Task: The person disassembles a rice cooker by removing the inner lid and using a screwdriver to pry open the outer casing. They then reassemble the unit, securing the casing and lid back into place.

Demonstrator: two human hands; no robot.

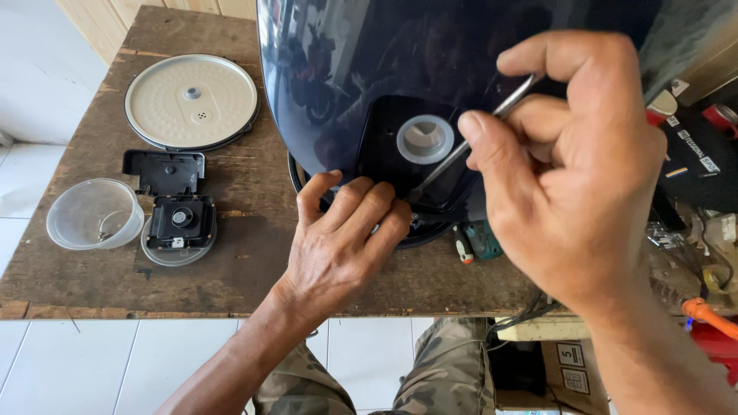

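- Right now the right hand [573, 165] is pinching a thin metal tool [470, 142], its tip working at the black plate around the grey ring [424, 139] on the dark blue lid [369, 69] over the tabletop [246, 184].
- Fingers of the left hand [342, 238] are pressing flat, gripping nothing, just beside the tip; a slip could be jabbing them or scratching the gloss.

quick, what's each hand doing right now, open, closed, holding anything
Left hand: open, holding nothing, fingertips pressed on the dark blue glossy cover by its black panel.
Right hand: closed on a thin metal tool, tip at the panel.
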